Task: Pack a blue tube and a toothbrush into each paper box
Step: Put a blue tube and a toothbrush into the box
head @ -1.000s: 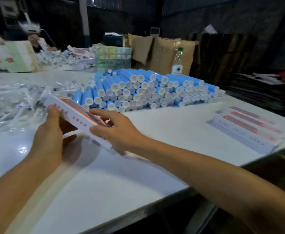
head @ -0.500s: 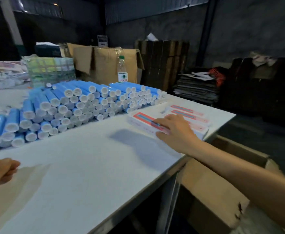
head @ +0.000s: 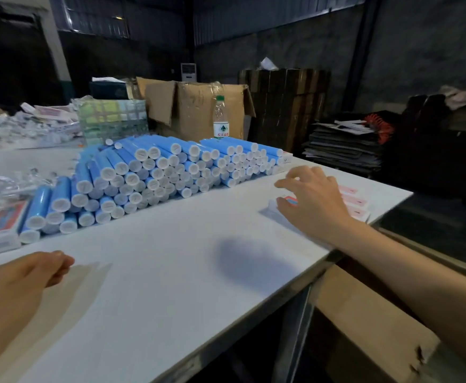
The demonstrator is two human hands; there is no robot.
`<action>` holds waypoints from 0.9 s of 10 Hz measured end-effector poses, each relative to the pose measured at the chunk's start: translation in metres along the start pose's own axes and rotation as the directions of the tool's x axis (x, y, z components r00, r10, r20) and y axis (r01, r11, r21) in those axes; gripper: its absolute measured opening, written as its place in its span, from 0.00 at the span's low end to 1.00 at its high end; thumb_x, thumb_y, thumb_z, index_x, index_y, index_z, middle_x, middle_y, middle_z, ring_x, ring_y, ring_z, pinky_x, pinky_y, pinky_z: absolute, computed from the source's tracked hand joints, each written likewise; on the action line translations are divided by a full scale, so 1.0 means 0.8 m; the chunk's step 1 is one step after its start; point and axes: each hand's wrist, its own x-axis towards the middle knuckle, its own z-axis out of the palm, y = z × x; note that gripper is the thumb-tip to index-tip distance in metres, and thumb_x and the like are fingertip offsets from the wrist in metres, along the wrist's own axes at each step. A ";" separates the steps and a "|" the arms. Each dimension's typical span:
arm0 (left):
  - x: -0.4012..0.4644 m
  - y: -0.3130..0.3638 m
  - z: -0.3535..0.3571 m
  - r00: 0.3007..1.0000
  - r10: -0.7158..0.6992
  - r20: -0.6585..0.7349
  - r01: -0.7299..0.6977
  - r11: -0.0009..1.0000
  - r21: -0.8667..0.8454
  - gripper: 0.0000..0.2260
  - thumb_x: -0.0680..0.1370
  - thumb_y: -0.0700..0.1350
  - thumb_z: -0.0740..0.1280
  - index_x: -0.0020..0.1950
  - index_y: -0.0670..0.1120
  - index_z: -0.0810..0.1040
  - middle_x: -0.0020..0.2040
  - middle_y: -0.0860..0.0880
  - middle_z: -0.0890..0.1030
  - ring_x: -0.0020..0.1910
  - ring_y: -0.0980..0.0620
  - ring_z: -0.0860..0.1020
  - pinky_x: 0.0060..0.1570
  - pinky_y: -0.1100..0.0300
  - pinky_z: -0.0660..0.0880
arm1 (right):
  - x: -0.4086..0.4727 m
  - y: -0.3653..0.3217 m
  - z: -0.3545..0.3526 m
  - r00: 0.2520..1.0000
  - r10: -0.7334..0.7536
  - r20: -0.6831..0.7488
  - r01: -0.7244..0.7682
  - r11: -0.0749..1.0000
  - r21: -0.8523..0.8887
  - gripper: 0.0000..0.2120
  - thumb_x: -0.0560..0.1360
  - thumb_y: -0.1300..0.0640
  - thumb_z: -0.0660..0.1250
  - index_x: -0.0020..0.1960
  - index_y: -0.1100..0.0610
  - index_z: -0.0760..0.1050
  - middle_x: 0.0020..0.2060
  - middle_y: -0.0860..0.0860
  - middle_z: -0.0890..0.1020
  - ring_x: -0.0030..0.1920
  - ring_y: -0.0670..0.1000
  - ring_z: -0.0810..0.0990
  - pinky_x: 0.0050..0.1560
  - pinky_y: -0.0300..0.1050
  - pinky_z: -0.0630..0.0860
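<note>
The right hand [head: 313, 201] reaches over the stack of paper boxes [head: 357, 201] near the white table's [head: 171, 286] right edge. The left hand [head: 18, 280] rests loosely curled, holding nothing, in front of the pile of blue tubes [head: 154, 172].

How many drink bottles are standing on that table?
1. A clear water bottle with a green cap stands upright at the table's far edge, behind the pile of blue tubes and in front of the open cardboard carton. Others may be hidden behind the clutter.

Sky-blue tubes [head: 154, 167] with white round caps, stacked on a plain white worktop [head: 148, 286]. White paper boxes [head: 356, 201] printed with red panels. Brown cardboard carton [head: 195, 109]; clear bottle [head: 221, 117], green cap.
</note>
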 end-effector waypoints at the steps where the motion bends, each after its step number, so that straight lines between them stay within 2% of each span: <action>1: -0.028 0.023 -0.006 0.998 -0.011 -0.055 0.013 0.999 0.034 0.14 0.80 0.51 0.62 0.41 0.48 0.82 0.46 0.44 0.83 0.47 0.44 0.78 0.60 0.39 0.71 | 0.026 -0.091 -0.011 0.982 -0.167 -0.087 0.182 0.962 0.205 0.14 0.77 0.51 0.61 0.60 0.51 0.77 0.57 0.51 0.75 0.58 0.55 0.68 0.53 0.50 0.60; 2: -0.053 0.044 -0.005 0.998 -0.006 -0.056 0.010 0.997 0.073 0.13 0.74 0.61 0.64 0.41 0.56 0.84 0.38 0.56 0.84 0.42 0.52 0.80 0.51 0.48 0.76 | 0.042 -0.190 0.000 0.941 -0.325 -0.093 0.338 0.894 0.295 0.13 0.78 0.53 0.58 0.56 0.53 0.79 0.53 0.52 0.77 0.55 0.56 0.70 0.53 0.51 0.63; 3: -0.065 0.058 -0.003 0.996 0.028 -0.090 -0.021 0.997 0.078 0.10 0.75 0.56 0.66 0.37 0.57 0.83 0.32 0.56 0.82 0.34 0.51 0.78 0.41 0.54 0.72 | 0.042 -0.275 0.028 0.881 -0.472 -0.042 0.458 0.825 0.330 0.12 0.78 0.55 0.58 0.52 0.56 0.79 0.49 0.54 0.78 0.53 0.57 0.71 0.49 0.51 0.64; 4: -0.066 0.068 0.002 0.995 0.003 -0.095 -0.002 1.000 0.008 0.15 0.77 0.46 0.66 0.29 0.49 0.80 0.27 0.50 0.79 0.30 0.50 0.74 0.39 0.56 0.70 | 0.029 -0.330 0.059 0.825 -0.565 0.025 0.519 0.774 0.363 0.10 0.77 0.56 0.60 0.49 0.57 0.79 0.49 0.56 0.79 0.51 0.58 0.74 0.44 0.48 0.65; 5: -0.073 0.077 0.002 0.994 0.018 -0.106 -0.014 0.999 0.041 0.20 0.76 0.43 0.65 0.23 0.51 0.76 0.23 0.54 0.75 0.24 0.60 0.70 0.33 0.62 0.67 | 0.017 -0.350 0.085 0.786 -0.610 0.103 0.510 0.734 0.448 0.08 0.74 0.54 0.65 0.46 0.57 0.78 0.46 0.57 0.78 0.49 0.59 0.75 0.43 0.49 0.70; 6: -0.076 0.086 0.001 0.995 -0.006 -0.095 0.013 0.997 0.081 0.20 0.76 0.44 0.65 0.22 0.49 0.75 0.23 0.54 0.76 0.24 0.60 0.71 0.33 0.61 0.68 | 0.016 -0.348 0.095 0.781 -0.615 0.109 0.488 0.710 0.508 0.04 0.72 0.55 0.66 0.39 0.55 0.75 0.41 0.55 0.76 0.47 0.58 0.75 0.40 0.46 0.67; 7: -0.083 0.095 -0.002 0.998 -0.031 -0.054 0.036 0.994 0.107 0.17 0.77 0.45 0.64 0.27 0.47 0.76 0.28 0.49 0.78 0.29 0.55 0.74 0.38 0.57 0.73 | 0.014 -0.346 0.096 0.790 -0.609 0.068 0.468 0.672 0.574 0.13 0.71 0.57 0.66 0.31 0.50 0.66 0.36 0.51 0.72 0.41 0.55 0.74 0.37 0.45 0.64; 8: -0.083 0.106 -0.018 0.999 -0.036 -0.023 0.039 0.985 0.169 0.13 0.76 0.44 0.64 0.34 0.41 0.78 0.37 0.40 0.80 0.35 0.50 0.75 0.41 0.54 0.74 | 0.017 -0.343 0.108 0.813 -0.582 0.003 0.460 0.645 0.611 0.17 0.70 0.55 0.67 0.26 0.49 0.66 0.29 0.47 0.73 0.32 0.51 0.72 0.32 0.49 0.68; 9: -0.073 0.123 -0.072 0.997 0.006 -0.080 0.016 0.965 0.262 0.12 0.77 0.44 0.64 0.38 0.40 0.79 0.39 0.39 0.80 0.37 0.47 0.75 0.38 0.56 0.72 | 0.023 -0.344 0.133 0.829 -0.559 -0.032 0.494 0.703 0.512 0.18 0.71 0.48 0.66 0.25 0.52 0.68 0.26 0.46 0.72 0.28 0.44 0.70 0.28 0.45 0.70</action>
